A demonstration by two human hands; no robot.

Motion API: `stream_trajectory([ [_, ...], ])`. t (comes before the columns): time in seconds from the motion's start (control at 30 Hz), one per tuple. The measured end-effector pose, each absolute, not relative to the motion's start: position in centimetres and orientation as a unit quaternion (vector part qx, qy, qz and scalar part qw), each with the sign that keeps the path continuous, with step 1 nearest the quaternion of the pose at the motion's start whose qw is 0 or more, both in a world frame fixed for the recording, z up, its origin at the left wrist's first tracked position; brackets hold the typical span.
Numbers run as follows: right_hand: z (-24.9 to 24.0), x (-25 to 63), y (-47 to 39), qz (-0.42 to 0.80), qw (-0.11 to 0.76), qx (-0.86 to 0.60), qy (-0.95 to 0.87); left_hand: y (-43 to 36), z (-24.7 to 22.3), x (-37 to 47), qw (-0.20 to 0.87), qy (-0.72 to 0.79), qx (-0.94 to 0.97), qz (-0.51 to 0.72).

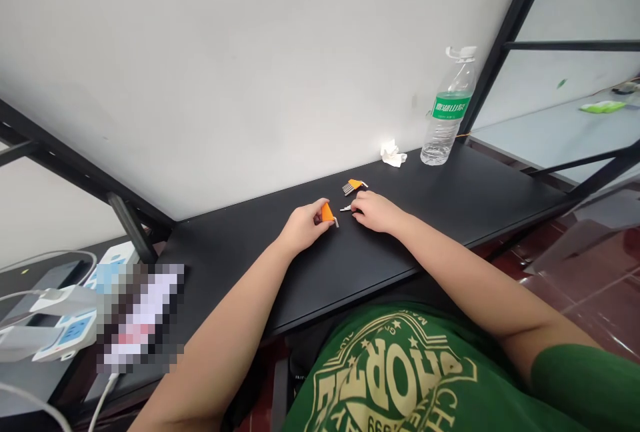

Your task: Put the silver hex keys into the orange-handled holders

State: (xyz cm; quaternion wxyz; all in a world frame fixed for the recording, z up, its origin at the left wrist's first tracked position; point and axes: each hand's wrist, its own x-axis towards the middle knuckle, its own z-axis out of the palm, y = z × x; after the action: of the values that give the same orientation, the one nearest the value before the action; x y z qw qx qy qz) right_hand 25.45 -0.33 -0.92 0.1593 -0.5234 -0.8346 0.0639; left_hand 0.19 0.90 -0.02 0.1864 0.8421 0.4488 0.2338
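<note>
My left hand (pixel 303 227) pinches an orange hex key holder (pixel 327 213) between thumb and fingers, just above the black table. A short bent metal key sticks out at the holder's right end. To the right, my right hand (pixel 373 211) rests low over the table, its fingertips closed on small silver hex keys (pixel 346 209) whose ends poke out to the left. Behind that hand lies a second orange hex key holder (pixel 355 184), with several metal keys fanned out on its left side and a bent one at its right.
A large clear water bottle (pixel 449 112) with a green label stands at the back right, beside a crumpled white tissue (pixel 393 153). At the left edge are a blurred-out phone (pixel 145 319), a cable and a white power strip (pixel 80 335). A pale wall rises behind the black table (pixel 240 252).
</note>
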Motion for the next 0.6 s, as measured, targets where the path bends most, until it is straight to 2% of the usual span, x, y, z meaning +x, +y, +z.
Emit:
stream_trajectory([
  [0.07, -0.95, 25.43, -0.32, 0.040, 0.130, -0.524, -0.841, 1.22, -0.22, -0.11, 0.192, 0.456, 0.836, 0.236],
  [0.4, -0.77, 25.18, -0.54, 0.000, 0.116, -0.547, -0.829, 1.30, -0.32, 0.05, 0.187, 0.454, 0.840, 0.230],
  [0.6, -0.15, 25.20, -1.15, 0.086, 0.109, -0.528, -0.838, 1.22, -0.27, 0.21, 0.193, 0.455, 0.839, 0.227],
])
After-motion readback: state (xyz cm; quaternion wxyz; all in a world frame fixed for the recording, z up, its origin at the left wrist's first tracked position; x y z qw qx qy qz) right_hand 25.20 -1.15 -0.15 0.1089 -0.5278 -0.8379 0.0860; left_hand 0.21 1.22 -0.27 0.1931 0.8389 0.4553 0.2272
